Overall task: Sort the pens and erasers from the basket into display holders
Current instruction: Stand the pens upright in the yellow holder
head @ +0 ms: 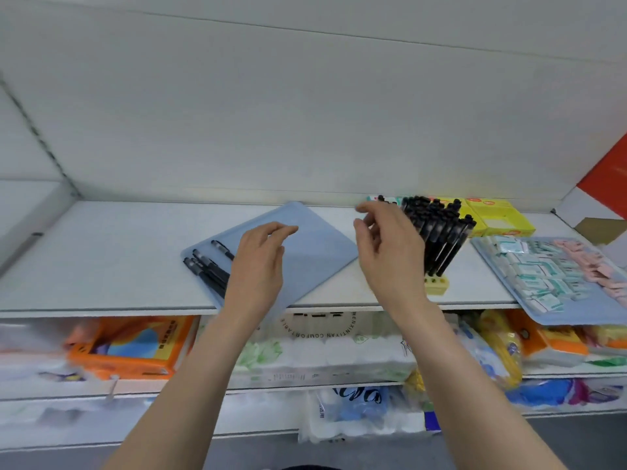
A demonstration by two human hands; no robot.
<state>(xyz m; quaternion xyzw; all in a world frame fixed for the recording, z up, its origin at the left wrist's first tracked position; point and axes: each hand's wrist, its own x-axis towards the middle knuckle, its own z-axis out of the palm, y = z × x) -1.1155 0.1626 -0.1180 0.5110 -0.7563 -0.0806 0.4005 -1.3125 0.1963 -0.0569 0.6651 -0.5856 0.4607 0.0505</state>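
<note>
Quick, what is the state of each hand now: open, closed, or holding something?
Left hand: open, fingers relaxed, holding nothing.
Right hand: open, fingers loosely curled, holding nothing.

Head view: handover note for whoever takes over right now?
Left hand: empty, fingers relaxed, over the blue tray.
Right hand: empty, beside the pen holder.
Done: holder is packed with black pens.
To do: a few loose pens on the blue tray; erasers piled on the second tray at right, not in any holder.
</note>
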